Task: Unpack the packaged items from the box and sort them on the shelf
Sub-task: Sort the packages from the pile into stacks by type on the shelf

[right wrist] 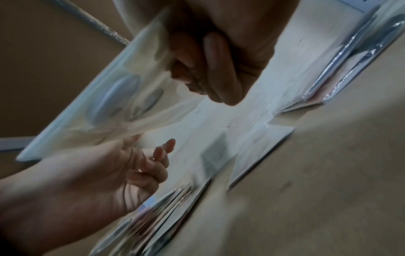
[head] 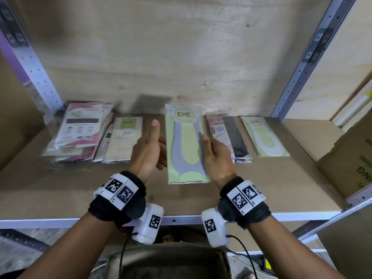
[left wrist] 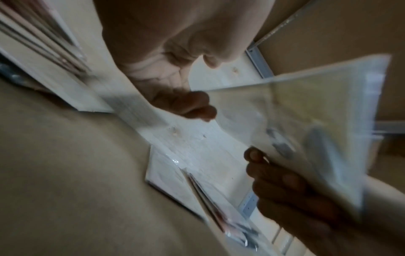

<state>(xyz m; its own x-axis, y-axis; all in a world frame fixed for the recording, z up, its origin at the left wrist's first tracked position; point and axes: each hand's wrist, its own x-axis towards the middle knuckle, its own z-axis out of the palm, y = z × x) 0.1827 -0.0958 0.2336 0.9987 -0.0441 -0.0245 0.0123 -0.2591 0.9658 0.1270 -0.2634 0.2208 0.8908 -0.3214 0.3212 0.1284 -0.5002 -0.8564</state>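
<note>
Far left of the shelf (head: 60, 184): a stack of packets (head: 78, 131). My left hand (head: 148, 150) is loose, forefinger out, holding nothing. My right hand (head: 216, 158) pinches the green-grey sock packet (head: 186, 146) mid-shelf, lifted. Right of it: black packet (head: 231, 137), pale green packet (head: 263, 137), cardboard box (head: 350, 164).

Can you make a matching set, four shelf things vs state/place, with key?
Things:
1. green-and-grey ENE pack
2. pink-backed stack
3. black sock pack
4. left hand

States:
A. farthest left on the shelf
B. held up by the right hand
C. index finger raised, gripping nothing
D. lying flat just right of the held pack

Pairs: 1-B, 2-A, 3-D, 4-C
</note>
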